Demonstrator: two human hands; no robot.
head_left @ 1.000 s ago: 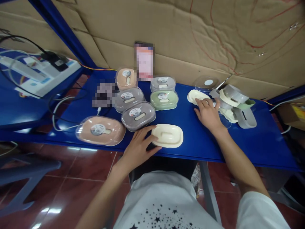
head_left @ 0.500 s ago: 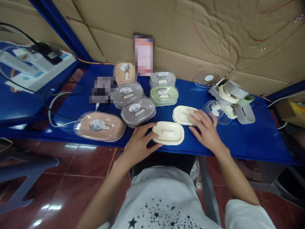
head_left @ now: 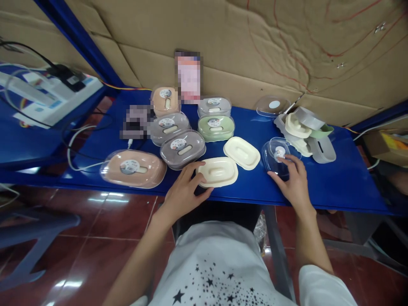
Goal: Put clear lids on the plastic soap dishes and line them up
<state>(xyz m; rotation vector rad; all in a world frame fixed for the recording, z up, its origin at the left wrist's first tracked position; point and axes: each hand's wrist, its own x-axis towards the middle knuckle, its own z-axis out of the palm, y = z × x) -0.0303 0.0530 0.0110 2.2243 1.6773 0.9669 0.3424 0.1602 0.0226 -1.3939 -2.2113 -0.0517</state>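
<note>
A cream soap dish [head_left: 219,172] lies near the front edge of the blue table [head_left: 334,187]. My left hand [head_left: 183,191] grips the dish's left end, thumb below and fingers above. A second cream piece [head_left: 241,152] lies just behind it to the right. My right hand [head_left: 295,185] is spread flat, its fingertips resting on a clear plastic lid [head_left: 277,155] with a round sticker.
Several closed soap boxes stand to the left: peach [head_left: 134,168], grey [head_left: 182,148], green [head_left: 216,127]. Loose grey, cream and green parts [head_left: 307,129] are piled at the back right, with another clear lid [head_left: 272,105] behind. Cardboard lines the wall. White cables [head_left: 76,144] trail on the left.
My right hand drew the second cream piece from the back right to beside the first dish, let it go, then moved right onto the clear lid. My left hand stayed on the dish.
</note>
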